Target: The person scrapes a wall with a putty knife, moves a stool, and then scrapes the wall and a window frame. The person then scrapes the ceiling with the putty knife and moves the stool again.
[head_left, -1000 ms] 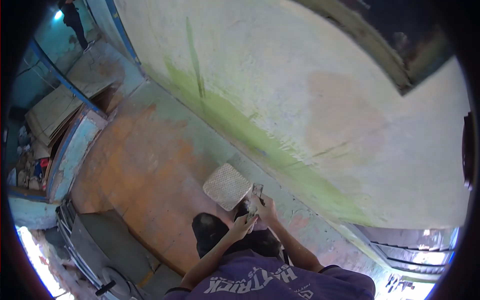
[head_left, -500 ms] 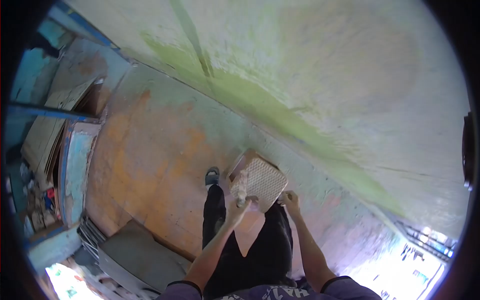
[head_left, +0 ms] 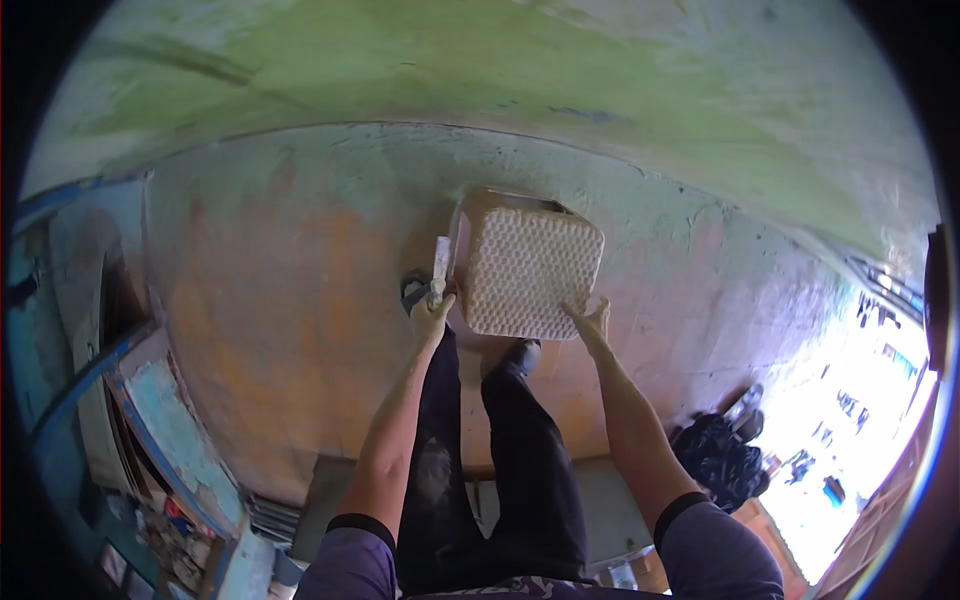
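A beige stool [head_left: 535, 270] with a woven-patterned square top is in front of my legs, tilted so that its left side and back edge show. My right hand [head_left: 592, 322] grips the top's near right corner. My left hand [head_left: 430, 318] is at the stool's near left side, closed around the handle of a narrow, whitish-bladed tool like a scraper [head_left: 441, 260]. The tool's blade points away from me, beside the stool's left wall.
A worn green wall [head_left: 500, 85] rises beyond the stained floor [head_left: 290, 330]. Behind my legs is a grey bench-like surface [head_left: 605, 500]. A black bag [head_left: 718, 455] sits at the right near the bright doorway. Flat boards [head_left: 100, 400] lean at the left.
My view has turned, and the stool now shows farther ahead and more squarely. My left hand has shifted from over its top to its left side, the tool now upright in view.
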